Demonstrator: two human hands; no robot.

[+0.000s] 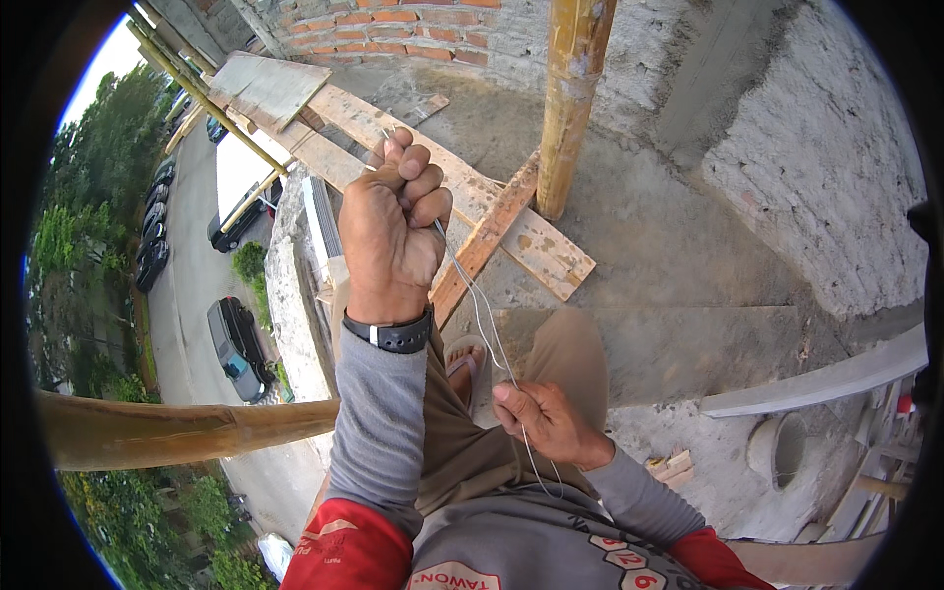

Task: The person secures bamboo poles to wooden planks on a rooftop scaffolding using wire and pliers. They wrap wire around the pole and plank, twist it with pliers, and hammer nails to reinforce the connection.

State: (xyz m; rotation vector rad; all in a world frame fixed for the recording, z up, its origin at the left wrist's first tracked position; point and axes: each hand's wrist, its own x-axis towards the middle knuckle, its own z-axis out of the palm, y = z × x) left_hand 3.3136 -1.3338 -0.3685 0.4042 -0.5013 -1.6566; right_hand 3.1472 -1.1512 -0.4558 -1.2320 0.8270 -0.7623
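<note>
My left hand point(391, 226) is raised in a fist, shut on a thin white string point(479, 307) that pokes out above the knuckles. The string runs down and to the right from the fist to my right hand point(546, 421), which pinches it between thumb and fingers close to my thigh. Below the right hand the string trails over my grey shirt. A black watch point(395, 335) is on my left wrist. My sandalled foot point(465, 366) rests on the concrete slab point(669, 246) under the string.
A bamboo post point(570, 98) stands upright ahead, with wooden planks point(462, 187) lying at its base. A horizontal bamboo rail point(177, 428) crosses at lower left along the slab's edge. Far below are a road and parked cars point(236, 344). A brick wall point(393, 29) is behind.
</note>
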